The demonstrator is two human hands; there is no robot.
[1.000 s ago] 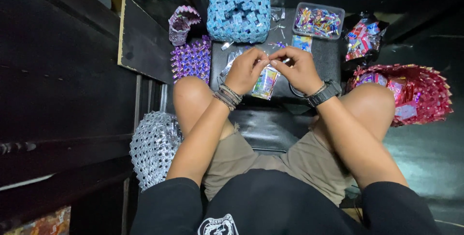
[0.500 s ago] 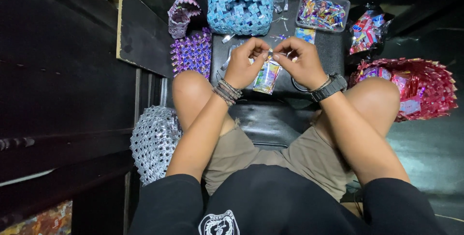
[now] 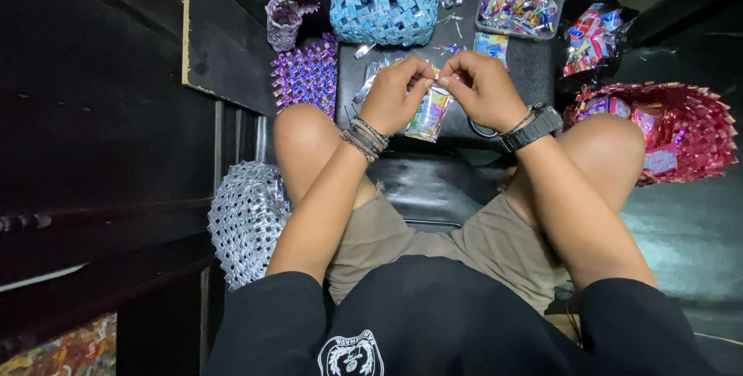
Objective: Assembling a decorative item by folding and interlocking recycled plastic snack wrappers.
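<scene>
Both my hands meet above a low black table (image 3: 534, 66), between my knees. My left hand (image 3: 393, 96) and my right hand (image 3: 481, 90) pinch a small folded strip of shiny wrapper (image 3: 443, 80) between their fingertips. Just under the hands lies a colourful foil wrapper (image 3: 430, 115) on the table. The strip itself is mostly hidden by my fingers.
A blue woven box (image 3: 385, 2) stands at the back. A small purple woven basket (image 3: 284, 15) and a purple woven mat (image 3: 307, 76) lie left. A clear tub of wrappers (image 3: 520, 7) sits back right. A red woven basket (image 3: 675, 130) is right, a silver one (image 3: 246, 218) lower left.
My hands stay together on the wrapper strip, fingers shifting slightly. The view has tilted so the table items sit a little higher in frame.
</scene>
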